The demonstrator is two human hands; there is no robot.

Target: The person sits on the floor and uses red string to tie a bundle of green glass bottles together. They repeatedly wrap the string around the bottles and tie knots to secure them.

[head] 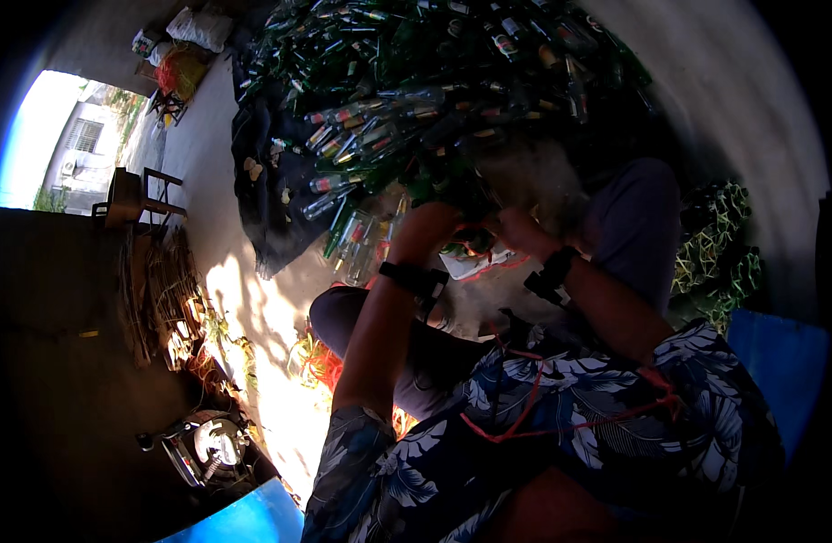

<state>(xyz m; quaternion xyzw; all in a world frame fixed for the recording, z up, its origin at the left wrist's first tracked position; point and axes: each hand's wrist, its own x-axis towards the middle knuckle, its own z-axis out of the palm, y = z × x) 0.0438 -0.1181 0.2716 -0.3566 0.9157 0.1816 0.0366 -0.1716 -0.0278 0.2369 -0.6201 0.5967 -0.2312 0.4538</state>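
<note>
My left hand (pixel 433 220) and my right hand (pixel 521 231) are close together between my bent knees, in deep shadow. Red plastic strapping (pixel 473 226) runs between the two hands, over dark green glass bottles (pixel 475 239) that stand in a bunch. The right hand's fingers are pinched on the red strapping; the left hand's fingers are hidden behind the hand and in shadow. A white sheet or sack piece (pixel 467 266) lies below the bunch. More red cord (pixel 517 434) hangs over my patterned shirt. Loose clear bottles (pixel 356 244) lie just left of my left hand.
A large heap of glass bottles (pixel 402 68) lies ahead on a dark cloth (pixel 273 224). Strapped bottle bundles (pixel 718 251) are at the right. Stacked flattened cardboard (pixel 161 292), a wooden stool (pixel 127 197) and a machine with a round disc (pixel 215 444) are at the left.
</note>
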